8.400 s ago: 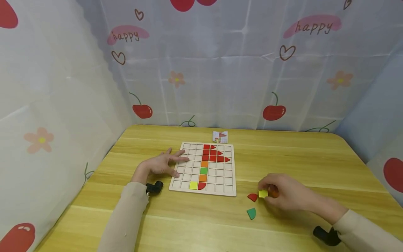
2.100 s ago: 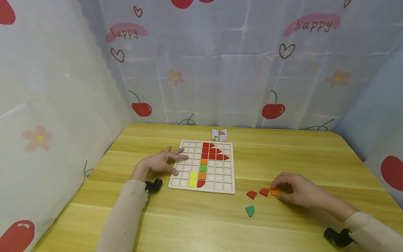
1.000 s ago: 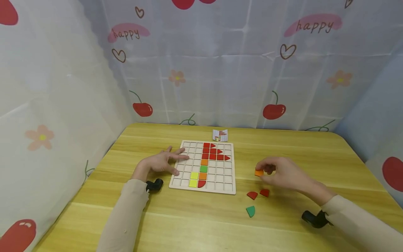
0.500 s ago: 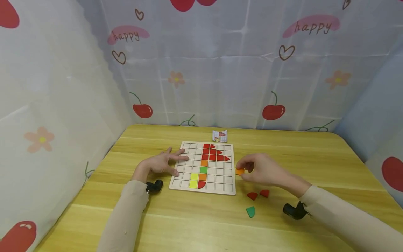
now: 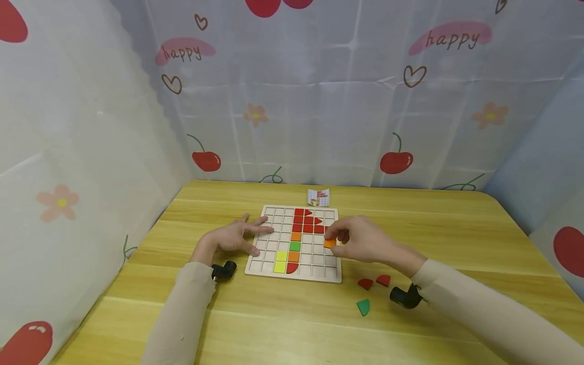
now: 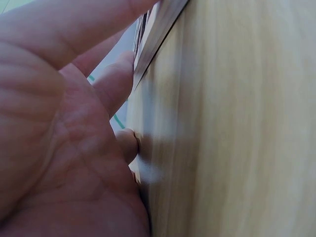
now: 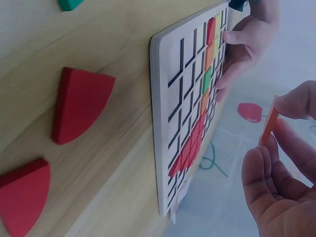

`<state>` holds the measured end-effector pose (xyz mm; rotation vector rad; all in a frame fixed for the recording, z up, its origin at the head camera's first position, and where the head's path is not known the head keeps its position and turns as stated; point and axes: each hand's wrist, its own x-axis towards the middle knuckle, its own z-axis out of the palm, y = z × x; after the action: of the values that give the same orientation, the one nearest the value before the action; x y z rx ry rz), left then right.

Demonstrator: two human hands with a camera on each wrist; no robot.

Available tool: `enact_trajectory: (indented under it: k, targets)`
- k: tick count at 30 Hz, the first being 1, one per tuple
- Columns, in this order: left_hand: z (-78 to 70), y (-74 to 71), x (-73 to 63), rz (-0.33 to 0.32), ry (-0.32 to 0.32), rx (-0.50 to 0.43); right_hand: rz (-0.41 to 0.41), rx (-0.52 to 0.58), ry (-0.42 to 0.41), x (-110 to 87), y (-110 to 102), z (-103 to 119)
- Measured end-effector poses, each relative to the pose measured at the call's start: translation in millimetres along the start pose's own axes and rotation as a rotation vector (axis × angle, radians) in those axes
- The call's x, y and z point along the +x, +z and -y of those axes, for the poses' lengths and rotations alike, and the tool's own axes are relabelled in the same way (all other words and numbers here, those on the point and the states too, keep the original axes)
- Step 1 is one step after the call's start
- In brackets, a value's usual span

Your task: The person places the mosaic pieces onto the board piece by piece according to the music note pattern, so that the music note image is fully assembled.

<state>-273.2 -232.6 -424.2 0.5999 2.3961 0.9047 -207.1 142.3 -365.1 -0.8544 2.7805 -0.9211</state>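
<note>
My right hand (image 5: 365, 241) pinches an orange square tile (image 5: 329, 244) between thumb and fingers, above the right part of the wooden grid board (image 5: 315, 274). In the right wrist view the orange tile is seen edge-on, raised off the board. My left hand (image 5: 230, 237) lies with spread fingers on the board's left edge; its palm fills much of the left wrist view. Set in the board are red squares with pointed red ends, orange and green squares (image 5: 295, 246), two yellow squares (image 5: 280, 267) and a red quarter-circle (image 5: 292, 267).
Two red quarter-circle tiles (image 5: 384, 280) and a green quarter-circle tile (image 5: 363, 306) lie on the wooden table (image 5: 274, 324), right of the board. Behind the board is a small printed pattern card (image 5: 318, 197). A patterned curtain (image 5: 296, 111) stands along the table's back edge.
A second yellow square has come onto the board. My right hand has picked up the orange square from the table and carried it left over the board. The left hand stays put.
</note>
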Motion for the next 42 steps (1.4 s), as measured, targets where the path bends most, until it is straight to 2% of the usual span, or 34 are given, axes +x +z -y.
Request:
enact_trajectory:
  k: [21, 34, 42]
  targets:
    - [2.2, 1.1, 1.2, 0.004, 0.000, 0.027, 0.078, 0.056, -0.091, 42.6, 34, 19]
    - [1.3, -1.7, -2.4, 0.003, 0.016, 0.038, 0.140, 0.086, -0.105, 73.6, 68, 38]
    - [-1.8, -1.3, -2.3, 0.007, 0.018, 0.051, 0.186, 0.045, -0.102, 88.4, 86, 42]
